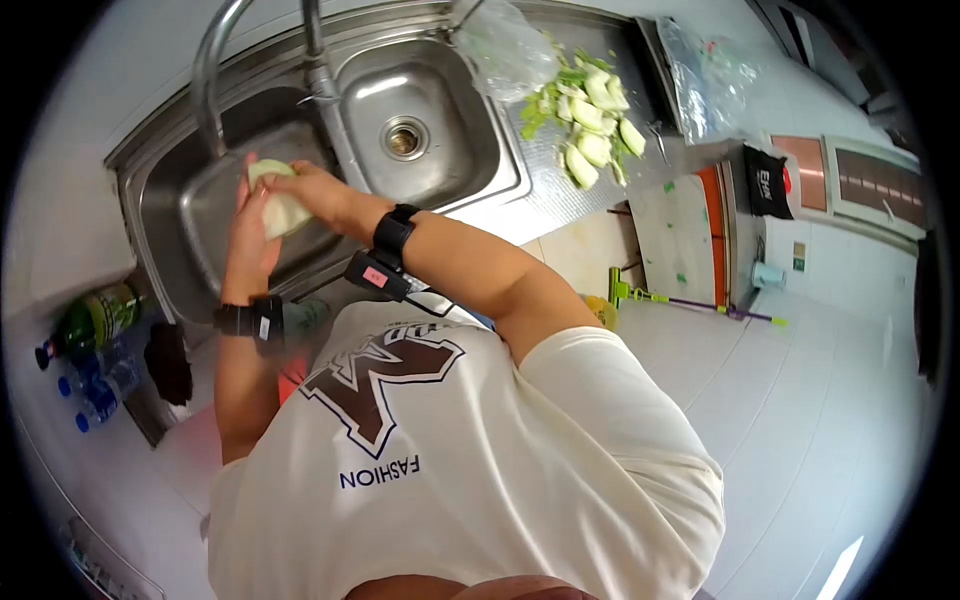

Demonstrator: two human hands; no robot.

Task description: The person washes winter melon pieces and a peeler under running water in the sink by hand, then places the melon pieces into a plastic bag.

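Over the left basin [215,215] of the steel sink, just below the faucet [207,90], both my hands hold a pale green-white vegetable [284,212]. Its exact kind cannot be made out. My left hand [252,225] cups it from the left, fingers pointing up along its side. From the right, my right hand [318,193] closes over its upper part, so some of the surface is hidden. Whether water runs from the faucet is not visible. Black straps circle both wrists.
Pale green vegetable pieces [592,145] and leafy scraps lie on the steel drainboard right of the right basin [420,110]. A clear plastic bag [505,50] hangs beside them. Bottles [105,315] stand at left. A green mop [640,292] lies on the right.
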